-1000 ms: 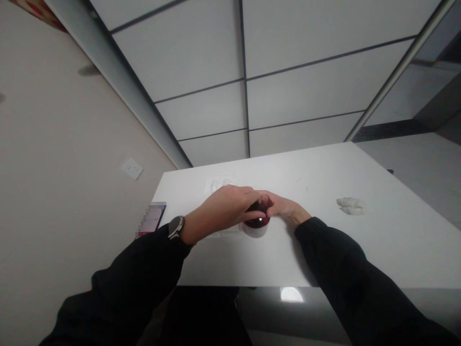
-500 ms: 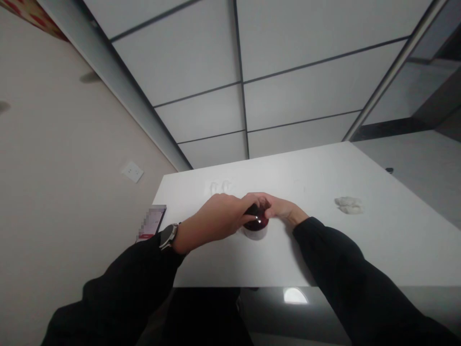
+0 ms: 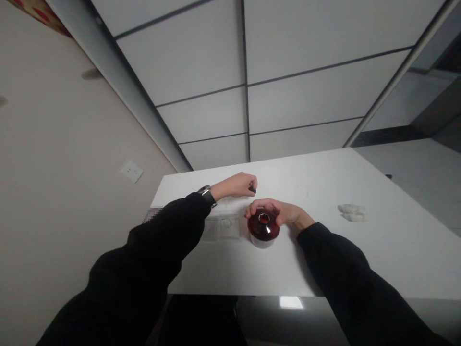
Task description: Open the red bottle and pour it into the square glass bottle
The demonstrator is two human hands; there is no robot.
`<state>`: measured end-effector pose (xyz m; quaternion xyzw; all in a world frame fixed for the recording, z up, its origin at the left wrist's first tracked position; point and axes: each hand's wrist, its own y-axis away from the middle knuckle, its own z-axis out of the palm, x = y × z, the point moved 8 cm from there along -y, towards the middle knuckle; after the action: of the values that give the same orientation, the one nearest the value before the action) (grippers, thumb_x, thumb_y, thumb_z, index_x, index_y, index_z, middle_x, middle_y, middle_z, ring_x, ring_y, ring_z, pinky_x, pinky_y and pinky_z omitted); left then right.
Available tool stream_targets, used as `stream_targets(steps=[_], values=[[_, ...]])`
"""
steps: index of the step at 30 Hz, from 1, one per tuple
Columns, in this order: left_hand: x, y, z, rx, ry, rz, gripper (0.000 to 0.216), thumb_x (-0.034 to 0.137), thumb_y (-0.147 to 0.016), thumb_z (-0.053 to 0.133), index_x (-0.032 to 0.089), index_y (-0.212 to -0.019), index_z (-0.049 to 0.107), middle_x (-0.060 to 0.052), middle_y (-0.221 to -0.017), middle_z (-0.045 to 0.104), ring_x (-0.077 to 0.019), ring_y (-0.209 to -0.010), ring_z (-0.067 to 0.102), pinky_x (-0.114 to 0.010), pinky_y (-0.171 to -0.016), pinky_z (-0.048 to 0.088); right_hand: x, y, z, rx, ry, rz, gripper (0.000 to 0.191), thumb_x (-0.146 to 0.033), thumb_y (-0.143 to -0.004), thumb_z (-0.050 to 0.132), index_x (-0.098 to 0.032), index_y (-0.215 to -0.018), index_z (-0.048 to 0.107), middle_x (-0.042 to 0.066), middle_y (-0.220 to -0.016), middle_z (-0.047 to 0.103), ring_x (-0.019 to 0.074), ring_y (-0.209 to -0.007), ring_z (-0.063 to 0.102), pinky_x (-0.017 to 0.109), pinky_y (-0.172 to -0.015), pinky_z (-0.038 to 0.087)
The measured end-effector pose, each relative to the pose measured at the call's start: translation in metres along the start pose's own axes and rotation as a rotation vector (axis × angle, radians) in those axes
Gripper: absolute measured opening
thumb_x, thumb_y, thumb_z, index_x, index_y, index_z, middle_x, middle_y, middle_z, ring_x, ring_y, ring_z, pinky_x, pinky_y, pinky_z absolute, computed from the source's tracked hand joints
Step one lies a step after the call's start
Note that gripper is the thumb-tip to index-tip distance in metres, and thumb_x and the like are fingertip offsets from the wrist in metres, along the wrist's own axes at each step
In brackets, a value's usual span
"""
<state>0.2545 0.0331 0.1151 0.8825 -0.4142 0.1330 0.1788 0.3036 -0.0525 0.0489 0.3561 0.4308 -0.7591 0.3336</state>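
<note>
Just beyond the jar, my left hand [image 3: 243, 185] is closed with a small black piece [image 3: 252, 190] between its fingers; the piece could be a cap or knob, but most of it is hidden. My right hand [image 3: 279, 211] curls around the far and right sides of a round jar [image 3: 263, 243] standing upright on the white table. The jar has a glossy dark red lid [image 3: 267, 231] with a light-rimmed round opening in its middle and a pale lower part. A clear plastic tray [image 3: 229, 234] lies left of the jar, partly behind my left sleeve.
A crumpled whitish cloth or tissue [image 3: 352, 212] lies on the right of the white table [image 3: 248, 274]. At the left edge, a pixelated phone-like object [image 3: 153, 214] shows beside my sleeve. Cabinet panels [image 3: 212, 151] stand behind, with a wall socket [image 3: 132, 171] on the left.
My left hand has left the jar's top, moving up and away with the small black piece, so the lid's opening shows. My right hand stays around the jar. The clear tray is now visible.
</note>
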Motion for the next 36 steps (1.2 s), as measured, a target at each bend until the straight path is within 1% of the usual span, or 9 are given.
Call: stream_targets(steps=[6,9,17,22,26,28,30,33,36], values=[[-0.009,-0.035,0.03,-0.053,-0.021,0.099,0.033,0.007,-0.082,0.074,0.014,-0.114,0.08,-0.011,-0.11,0.082,-0.022,-0.098,0.073,-0.033,-0.089,0.052,0.001,0.001,-0.002,-0.002,-0.006,-0.001,0.065,-0.046,-0.073,0.098,-0.021,-0.128,0.073,0.009,-0.132,0.072,0.0196,-0.126,0.065,0.032,-0.107,0.047],[-0.005,-0.041,0.034,-0.08,-0.021,0.156,0.028,0.005,-0.08,0.073,0.016,-0.104,0.084,-0.01,-0.108,0.082,-0.0219,-0.096,0.073,-0.032,-0.088,0.052,0.002,0.002,-0.002,0.004,-0.008,0.007,0.065,-0.044,-0.073,0.098,-0.021,-0.128,0.073,0.01,-0.13,0.072,0.0206,-0.124,0.065,0.033,-0.105,0.048],[0.004,-0.044,0.045,-0.11,-0.007,0.226,0.026,0.004,-0.079,0.072,0.016,-0.101,0.079,-0.007,-0.099,0.081,-0.02,-0.09,0.072,-0.029,-0.081,0.049,-0.002,-0.002,0.005,-0.005,-0.014,0.008,0.065,-0.048,-0.07,0.098,-0.02,-0.124,0.075,0.01,-0.128,0.073,0.0215,-0.117,0.067,0.037,-0.107,0.047],[0.008,-0.031,0.032,-0.028,-0.005,0.213,0.04,0.011,-0.083,0.075,0.013,-0.122,0.065,-0.015,-0.125,0.073,-0.0254,-0.111,0.069,-0.035,-0.094,0.051,-0.004,-0.001,0.009,-0.048,-0.04,0.006,0.063,-0.047,-0.074,0.097,-0.021,-0.127,0.074,0.009,-0.131,0.072,0.0192,-0.118,0.067,0.033,-0.107,0.047],[0.008,0.028,-0.021,0.321,0.119,0.176,0.023,0.027,-0.102,0.059,0.019,-0.119,0.047,-0.015,-0.121,0.068,-0.0227,-0.103,0.068,-0.038,-0.091,0.053,-0.001,0.001,0.015,-0.049,-0.098,0.03,0.065,-0.046,-0.075,0.097,-0.02,-0.129,0.072,0.009,-0.131,0.071,0.0176,-0.117,0.069,0.03,-0.104,0.049],[0.002,0.083,-0.046,0.566,0.246,0.163,0.02,0.032,-0.105,0.055,0.023,-0.115,0.04,-0.012,-0.123,0.067,-0.0203,-0.106,0.068,-0.039,-0.097,0.053,0.002,0.002,0.022,-0.062,-0.133,0.057,0.064,-0.043,-0.075,0.097,-0.019,-0.129,0.072,0.009,-0.132,0.071,0.0177,-0.117,0.07,0.029,-0.103,0.05],[-0.015,0.145,-0.052,0.801,0.403,0.064,0.027,0.037,-0.106,0.057,0.026,-0.118,0.035,-0.01,-0.126,0.066,-0.0192,-0.112,0.067,-0.042,-0.105,0.053,0.005,0.003,0.03,-0.095,-0.149,0.096,0.063,-0.038,-0.075,0.098,-0.018,-0.129,0.073,0.01,-0.132,0.072,0.0186,-0.119,0.07,0.03,-0.103,0.051],[-0.041,0.219,-0.012,0.915,0.573,-0.132,0.049,0.051,-0.099,0.068,0.028,-0.127,0.037,-0.013,-0.146,0.058,-0.0227,-0.124,0.065,-0.049,-0.114,0.05,0.01,0.003,0.041,-0.137,-0.151,0.155,0.059,-0.033,-0.075,0.098,-0.018,-0.127,0.074,0.012,-0.135,0.073,0.0204,-0.125,0.069,0.033,-0.107,0.051],[-0.059,0.247,0.051,0.846,0.676,-0.297,0.078,0.061,-0.086,0.081,0.029,-0.142,0.037,-0.017,-0.163,0.042,-0.0325,-0.148,0.052,-0.056,-0.126,0.04,0.013,0.003,0.05,-0.145,-0.185,0.185,0.059,-0.033,-0.077,0.096,-0.018,-0.129,0.073,0.013,-0.141,0.072,0.0201,-0.129,0.068,0.031,-0.108,0.052]])
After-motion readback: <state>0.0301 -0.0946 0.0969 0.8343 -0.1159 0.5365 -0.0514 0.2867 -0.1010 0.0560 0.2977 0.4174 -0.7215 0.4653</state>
